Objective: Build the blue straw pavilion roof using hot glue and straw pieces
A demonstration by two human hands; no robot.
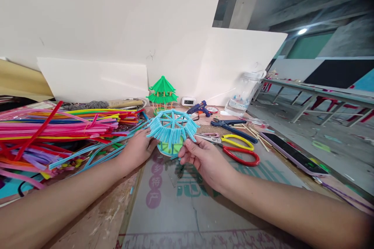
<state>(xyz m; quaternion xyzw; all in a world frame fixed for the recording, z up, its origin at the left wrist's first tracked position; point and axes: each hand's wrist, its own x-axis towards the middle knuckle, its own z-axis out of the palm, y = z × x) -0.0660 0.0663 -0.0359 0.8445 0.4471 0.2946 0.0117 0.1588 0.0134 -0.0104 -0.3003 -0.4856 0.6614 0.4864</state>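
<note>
A light-blue roof point(173, 126) made of cut straws sits on a small green-based model, held between both hands. My left hand point(139, 148) is closed on the roof's left edge. My right hand point(201, 157) pinches the straw fringe on the roof's right side. Behind it stands a finished green straw pavilion point(162, 92), upright on the table.
A big pile of coloured straws point(55, 132) fills the left. Red and yellow scissors point(238, 149), blue pliers point(233, 127), a blue glue gun point(199, 108), a phone point(293, 155) and a clear plastic jar point(244, 93) lie to the right. White boards point(117, 27) stand behind.
</note>
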